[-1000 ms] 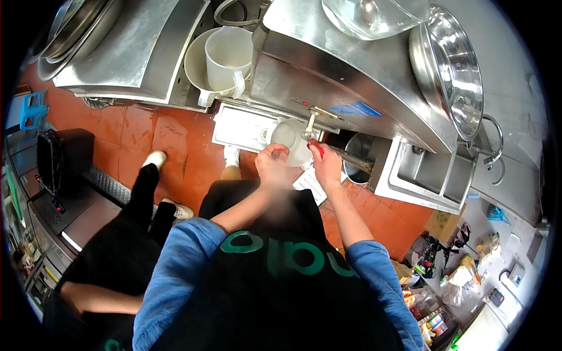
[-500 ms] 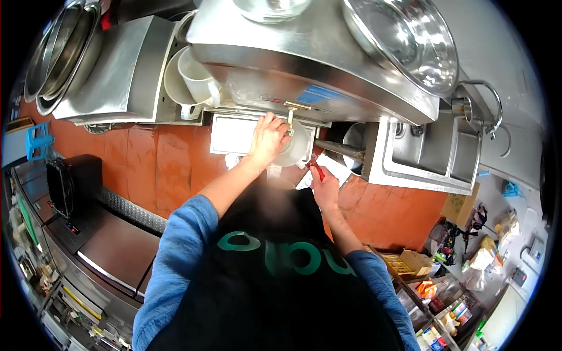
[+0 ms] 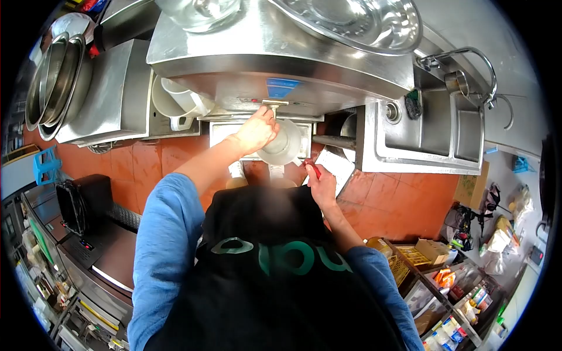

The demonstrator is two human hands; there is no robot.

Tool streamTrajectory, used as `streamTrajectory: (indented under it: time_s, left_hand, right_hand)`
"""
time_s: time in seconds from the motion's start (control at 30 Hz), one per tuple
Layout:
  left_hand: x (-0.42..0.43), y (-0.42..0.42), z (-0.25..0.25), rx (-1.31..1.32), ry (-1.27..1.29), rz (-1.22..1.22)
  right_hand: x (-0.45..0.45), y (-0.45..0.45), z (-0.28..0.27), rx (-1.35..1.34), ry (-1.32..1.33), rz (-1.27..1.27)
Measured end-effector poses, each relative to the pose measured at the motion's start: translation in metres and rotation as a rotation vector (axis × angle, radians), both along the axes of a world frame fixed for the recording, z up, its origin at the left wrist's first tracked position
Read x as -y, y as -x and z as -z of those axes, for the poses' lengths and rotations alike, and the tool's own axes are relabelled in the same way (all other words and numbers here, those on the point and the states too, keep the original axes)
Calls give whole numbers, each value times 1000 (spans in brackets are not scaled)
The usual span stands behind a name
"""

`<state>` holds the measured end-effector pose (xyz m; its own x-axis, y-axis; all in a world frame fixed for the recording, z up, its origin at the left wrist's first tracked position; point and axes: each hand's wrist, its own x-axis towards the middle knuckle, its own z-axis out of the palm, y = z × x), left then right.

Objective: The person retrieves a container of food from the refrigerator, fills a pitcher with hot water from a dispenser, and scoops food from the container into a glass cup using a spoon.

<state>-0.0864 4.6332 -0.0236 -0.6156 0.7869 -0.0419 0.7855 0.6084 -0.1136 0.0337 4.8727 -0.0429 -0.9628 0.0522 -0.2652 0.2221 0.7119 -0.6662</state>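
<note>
A brass tap (image 3: 275, 103) sticks out from the front of the steel machine. My left hand (image 3: 258, 131) is closed at this tap, its fingertips partly hidden. Below the tap is a round translucent pitcher (image 3: 285, 142), seen from above, its handle toward my right hand (image 3: 321, 182). That hand is closed around a red handle (image 3: 315, 169); the tool's far end is hard to make out beside the pitcher's handle. Under the pitcher lies a white tray (image 3: 221, 132) with a metal rim.
Steel bowls rest on the machine (image 3: 222, 55) and are stacked at the far left. Large white pitchers (image 3: 170, 99) stand left of the tray. At the right is a double sink (image 3: 374, 140) with a faucet. A crate shelf (image 3: 421, 275) is at lower right.
My left hand has risen to the tap, and my right hand has moved down with the red handle. The view has shifted right, and the co-worker at the left has gone out of sight.
</note>
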Motion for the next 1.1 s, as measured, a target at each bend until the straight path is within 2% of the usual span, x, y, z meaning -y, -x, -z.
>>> streamTrajectory:
  time_s: [0.17, 0.37, 0.47, 0.57, 0.63, 0.7, 0.77, 0.8, 0.83, 0.9, 0.93, 1.03, 1.1]
  left_hand:
    - [-3, 6, -12, -48, 180, 97]
    - [-8, 6, -9, -5, 190, 81]
    - [-2, 4, -13, 189, 20, -81]
    - [16, -30, -39, 20, -358, -302]
    - [31, -63, -63, 283, -389, -528]
    - [36, -101, -64, 432, -474, -875]
    - [44, -140, -51, 442, -655, -969]
    - [47, -163, -34, 385, -743, -940]
    - [47, -185, -20, 328, -830, -911]
    - [39, -221, -14, 709, -915, -1198]
    - [41, -240, 0, 802, -977, -1230]
    - [47, -246, -15, 873, -965, -1330]
    - [62, -247, -17, 861, -1002, -1372]
  right_hand:
    - [-4, -9, 10, 48, 31, 42]
    - [-5, -18, 1, 121, 66, 83]
    - [-7, -21, 0, 98, 74, 87]
    - [-9, -22, -6, 184, 139, 117]
    - [-7, -22, -5, 182, 167, 109]
    - [-6, -22, -2, 184, 211, 99]
    - [4, -17, 3, 189, 277, 77]
    - [12, -9, -9, 230, 305, 77]
    - [17, -4, -5, 152, 229, 38]
    - [25, 10, 5, -3, 79, -50]
    - [30, 20, 7, -41, 31, -75]
    - [51, 46, 9, -154, 23, -133]
    - [65, 53, 11, -117, 49, -108]
